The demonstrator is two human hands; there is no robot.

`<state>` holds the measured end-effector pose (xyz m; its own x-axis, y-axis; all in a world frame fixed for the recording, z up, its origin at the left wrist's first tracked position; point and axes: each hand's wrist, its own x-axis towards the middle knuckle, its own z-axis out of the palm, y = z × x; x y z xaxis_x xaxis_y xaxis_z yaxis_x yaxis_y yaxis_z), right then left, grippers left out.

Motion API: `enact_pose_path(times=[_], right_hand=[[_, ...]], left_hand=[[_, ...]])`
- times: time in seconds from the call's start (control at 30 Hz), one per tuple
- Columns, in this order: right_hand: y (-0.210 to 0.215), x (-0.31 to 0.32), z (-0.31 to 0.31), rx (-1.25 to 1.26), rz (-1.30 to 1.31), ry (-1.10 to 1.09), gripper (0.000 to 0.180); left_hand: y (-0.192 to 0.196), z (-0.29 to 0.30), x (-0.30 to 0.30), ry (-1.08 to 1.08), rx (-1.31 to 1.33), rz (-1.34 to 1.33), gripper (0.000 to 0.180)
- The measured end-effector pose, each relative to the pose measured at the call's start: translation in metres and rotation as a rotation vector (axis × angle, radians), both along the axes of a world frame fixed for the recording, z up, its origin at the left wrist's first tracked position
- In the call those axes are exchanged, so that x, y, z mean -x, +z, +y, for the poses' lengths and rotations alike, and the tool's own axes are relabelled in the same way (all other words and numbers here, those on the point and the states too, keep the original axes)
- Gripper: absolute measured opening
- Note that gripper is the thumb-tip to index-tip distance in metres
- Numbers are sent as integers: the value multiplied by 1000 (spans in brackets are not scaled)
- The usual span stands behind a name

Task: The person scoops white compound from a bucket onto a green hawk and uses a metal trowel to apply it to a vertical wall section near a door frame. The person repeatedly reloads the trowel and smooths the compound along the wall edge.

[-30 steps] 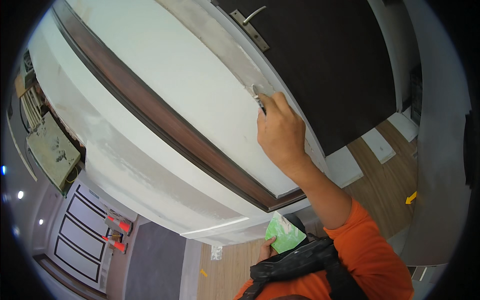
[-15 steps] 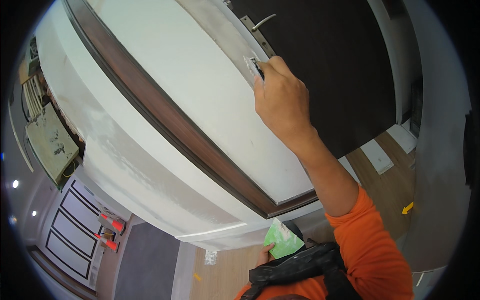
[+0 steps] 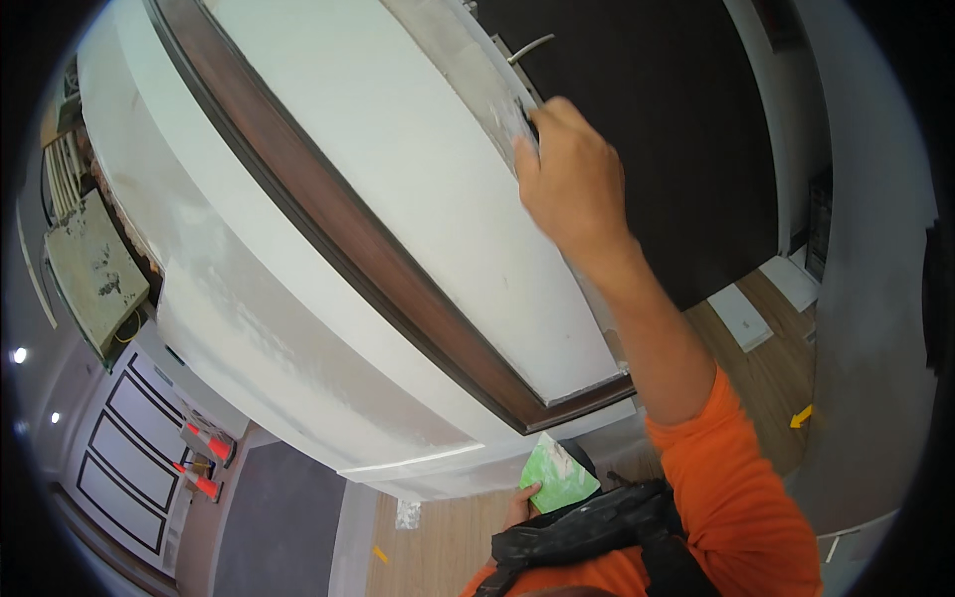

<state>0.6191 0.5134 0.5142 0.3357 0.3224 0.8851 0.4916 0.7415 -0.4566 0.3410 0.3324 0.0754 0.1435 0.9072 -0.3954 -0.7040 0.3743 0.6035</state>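
Observation:
My right hand (image 3: 577, 184) is closed round a small scraper (image 3: 531, 121), its dark part just showing at the fingertips. The rest of the tool is hidden by the fingers. It meets a strip of greyish, smeared filler (image 3: 453, 60) along the edge of the white wall panel (image 3: 378, 169), beside the dark door (image 3: 667, 149). Low in front of my body, my left hand (image 3: 520, 504) grips a green board (image 3: 557, 478) with whitish paste on its face. The thumb lies on the board; the other fingers are mostly hidden.
A brown wooden trim (image 3: 328, 219) frames the panel. The door's lever handle (image 3: 532, 48) is just above my right hand. White flat pieces (image 3: 741, 318) lie on the wood floor at right. Orange cones (image 3: 207, 441) stand far left, below a stained box (image 3: 96, 269).
My right hand has shifted slightly to the right with the scraper along the filler strip, and the blade has turned more out of sight. The left hand still holds the board.

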Motion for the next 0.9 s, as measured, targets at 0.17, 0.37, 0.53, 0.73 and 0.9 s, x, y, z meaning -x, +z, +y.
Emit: enact_pose_path(times=[0.17, 0.37, 0.53, 0.73, 0.9], right_hand=[[24, 4, 7, 39, -211, -54, 21], [10, -36, -4, -1, -205, -91, 21], [-12, -39, 19, -338, -306, -268, 25], [-14, 21, 1, -140, -135, -295, 33], [14, 86, 29, -91, -84, -514, 36]], left_hand=[[-7, -4, 7, 43, 55, -16, 54], [-13, -5, 7, 39, 75, -87, 56], [-9, -6, 3, 41, 71, -77, 59], [-11, -7, 7, 1, -47, -92, 62], [-1, -3, 2, -9, -47, -97, 62]])
